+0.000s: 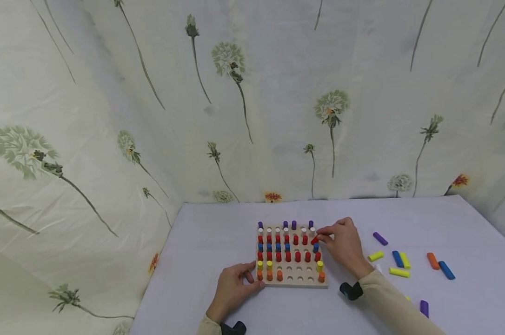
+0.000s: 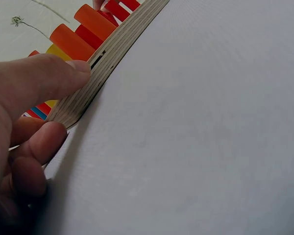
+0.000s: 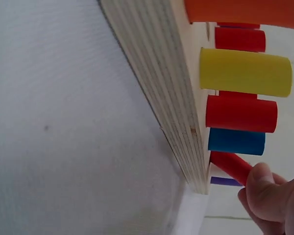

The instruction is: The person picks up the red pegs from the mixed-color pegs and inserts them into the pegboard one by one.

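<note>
The left hand (image 1: 231, 291) rests on the bench (image 1: 194, 260) at the near left corner of the pegboard (image 1: 296, 278), thumb and fingers (image 2: 44, 142) touching its edge, holding nothing else. The board sits mid-bench, its far rows filled with upright pegs, several near holes bare. The right hand (image 1: 345, 246) reaches over the board's right side and pinches a tilted red peg (image 1: 314, 240) at the right end of the third row from the back. Loose pegs (image 1: 399, 272) lie scattered to the right. A flowered cloth (image 1: 235, 102) hangs behind.
</note>
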The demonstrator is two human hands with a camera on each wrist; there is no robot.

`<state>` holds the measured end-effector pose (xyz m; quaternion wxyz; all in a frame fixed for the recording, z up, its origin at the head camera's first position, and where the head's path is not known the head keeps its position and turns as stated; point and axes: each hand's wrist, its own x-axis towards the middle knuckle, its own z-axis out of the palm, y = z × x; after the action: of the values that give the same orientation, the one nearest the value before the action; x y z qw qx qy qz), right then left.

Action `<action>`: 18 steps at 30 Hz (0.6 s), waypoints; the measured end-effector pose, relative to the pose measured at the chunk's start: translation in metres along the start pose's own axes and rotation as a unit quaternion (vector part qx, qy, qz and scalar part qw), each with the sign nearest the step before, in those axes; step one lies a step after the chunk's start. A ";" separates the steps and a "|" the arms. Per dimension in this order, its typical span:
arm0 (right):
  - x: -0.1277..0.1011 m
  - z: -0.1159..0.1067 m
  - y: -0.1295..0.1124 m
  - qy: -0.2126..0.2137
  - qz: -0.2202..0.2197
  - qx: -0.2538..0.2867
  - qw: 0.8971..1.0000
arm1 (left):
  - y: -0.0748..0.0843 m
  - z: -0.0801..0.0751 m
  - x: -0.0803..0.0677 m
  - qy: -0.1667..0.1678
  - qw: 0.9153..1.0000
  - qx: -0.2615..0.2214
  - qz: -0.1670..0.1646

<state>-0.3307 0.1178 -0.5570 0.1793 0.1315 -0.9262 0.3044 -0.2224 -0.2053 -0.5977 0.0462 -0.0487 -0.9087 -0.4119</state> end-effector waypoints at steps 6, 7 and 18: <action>0.000 0.001 -0.001 0.005 -0.024 -0.003 1.000 | 0.000 0.000 0.000 -0.003 1.000 -0.007 -0.003; 0.000 0.001 0.000 0.003 -0.022 -0.002 1.000 | 0.000 0.000 0.000 -0.003 1.000 -0.009 -0.003; 0.000 0.002 0.002 0.013 -0.047 -0.035 0.998 | 0.001 0.000 0.000 -0.001 1.000 -0.003 -0.005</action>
<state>-0.3316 0.1187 -0.5595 0.2101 0.1651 -0.9265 0.2649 -0.2219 -0.2050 -0.5967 0.0429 -0.0448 -0.9077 -0.4150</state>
